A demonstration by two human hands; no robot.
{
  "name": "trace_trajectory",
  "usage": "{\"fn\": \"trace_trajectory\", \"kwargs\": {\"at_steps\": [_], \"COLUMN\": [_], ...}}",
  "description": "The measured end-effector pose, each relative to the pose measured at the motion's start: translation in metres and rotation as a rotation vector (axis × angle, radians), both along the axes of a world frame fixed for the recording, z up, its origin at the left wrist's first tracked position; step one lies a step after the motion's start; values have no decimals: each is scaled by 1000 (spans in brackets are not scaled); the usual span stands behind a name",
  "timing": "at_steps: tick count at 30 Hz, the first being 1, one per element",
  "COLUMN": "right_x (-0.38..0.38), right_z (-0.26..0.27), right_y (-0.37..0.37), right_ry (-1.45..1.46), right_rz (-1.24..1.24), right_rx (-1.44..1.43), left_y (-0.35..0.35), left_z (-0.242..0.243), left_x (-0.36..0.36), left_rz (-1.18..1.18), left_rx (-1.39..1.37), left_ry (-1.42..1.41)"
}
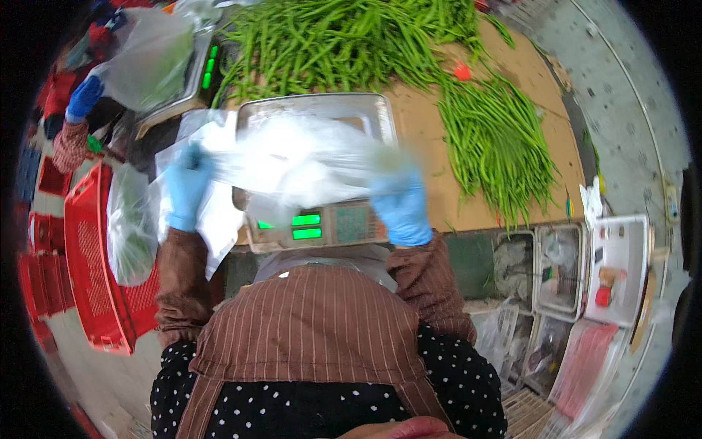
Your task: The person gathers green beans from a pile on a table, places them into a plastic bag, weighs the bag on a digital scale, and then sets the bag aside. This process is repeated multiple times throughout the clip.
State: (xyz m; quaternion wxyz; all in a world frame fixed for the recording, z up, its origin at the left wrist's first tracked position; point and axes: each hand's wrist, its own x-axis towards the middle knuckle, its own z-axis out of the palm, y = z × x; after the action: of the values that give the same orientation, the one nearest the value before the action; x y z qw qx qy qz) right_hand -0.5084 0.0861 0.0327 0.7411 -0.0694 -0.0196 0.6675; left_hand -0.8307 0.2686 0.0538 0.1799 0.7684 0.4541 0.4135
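My left hand [189, 189], in a light blue glove, grips one end of a clear plastic bag [296, 159]. The bag is stretched sideways and blurred over the metal tray of a digital scale [317, 99]. At the bag's other end my right hand [403, 206], gloved alike, holds it; the fingertips are blurred. Nothing green shows inside the bag. Beyond the scale lies a big heap of long green beans or slender peppers [340, 44], and a sorted bunch [496, 145] rests on the cardboard to the right. More plastic bags [216, 197] lie beside my left hand.
At the left, a red plastic crate [90, 263] holds a filled bag [131, 225]. A co-worker's blue-gloved hand [85, 99] is by another filled bag [159, 60] on a second scale [192, 82]. White bins [620, 269] with small items stand at the right.
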Motion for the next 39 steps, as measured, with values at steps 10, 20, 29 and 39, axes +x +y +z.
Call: {"fn": "trace_trajectory", "kwargs": {"at_steps": [10, 20, 29, 39], "right_x": [18, 340, 359, 367], "right_z": [81, 58, 38, 35], "right_y": [-17, -29, -9, -4], "right_ry": [-1163, -2780, -2983, -2699], "right_rz": [5, -538, 396, 391], "right_rx": [-17, -878, -1606, -1537], "left_y": [-87, 0, -9, -21], "left_z": [123, 127, 47, 57], "left_x": [158, 64, -16, 0], "left_rz": [-648, -13, 260, 155], "left_rx": [411, -461, -623, -706], "left_ry": [505, -124, -861, -1169]}}
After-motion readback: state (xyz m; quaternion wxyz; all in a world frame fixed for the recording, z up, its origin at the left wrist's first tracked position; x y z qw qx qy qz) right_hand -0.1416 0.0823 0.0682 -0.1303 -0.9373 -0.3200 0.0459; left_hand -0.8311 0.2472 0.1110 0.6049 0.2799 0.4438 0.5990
